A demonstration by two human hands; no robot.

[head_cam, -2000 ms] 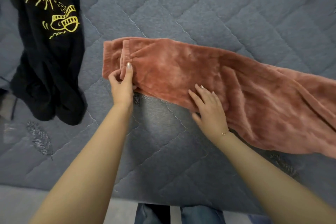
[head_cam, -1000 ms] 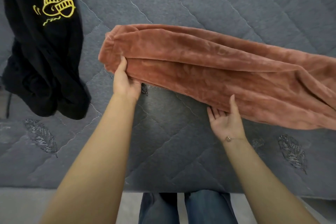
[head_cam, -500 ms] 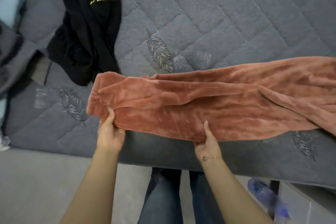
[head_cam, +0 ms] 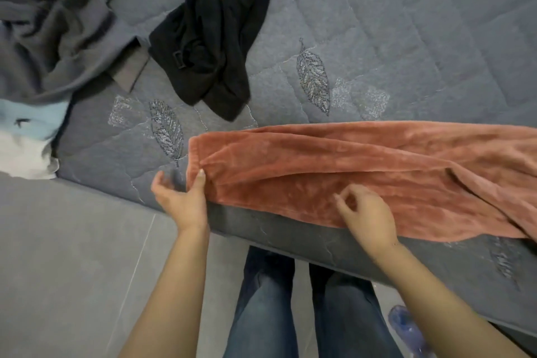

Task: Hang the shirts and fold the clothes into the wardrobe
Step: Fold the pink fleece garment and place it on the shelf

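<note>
The left hand [head_cam: 181, 200] sits at the near left corner of the pink garment [head_cam: 348, 177], its thumb laid against the corner fold while the other fingers spread loose and a little blurred just off the cloth; it grips nothing firmly that can be seen. The right hand [head_cam: 367, 215] hovers over the garment's near edge with fingers loosely curled, holding nothing, and whether they touch the pile cannot be told.

The garment is a long, plush, velvety strip, folded lengthwise, lying across the near edge of the bed [head_cam: 406, 38] and running off to the right, where it bunches into soft creases. Its nap catches the light in streaks.

The bed cover is grey, quilted in diamonds, with stitched leaf shapes. Beyond the left hand lies a black shirt [head_cam: 212, 46], limp and crumpled, with a yellow print near its top. Further left a grey garment [head_cam: 49, 38] lies heaped, with pale blue cloth [head_cam: 32, 122] beside it.

Below, the person's legs in blue jeans [head_cam: 261, 299] stand against the bed on a grey tiled floor [head_cam: 72, 256].
</note>
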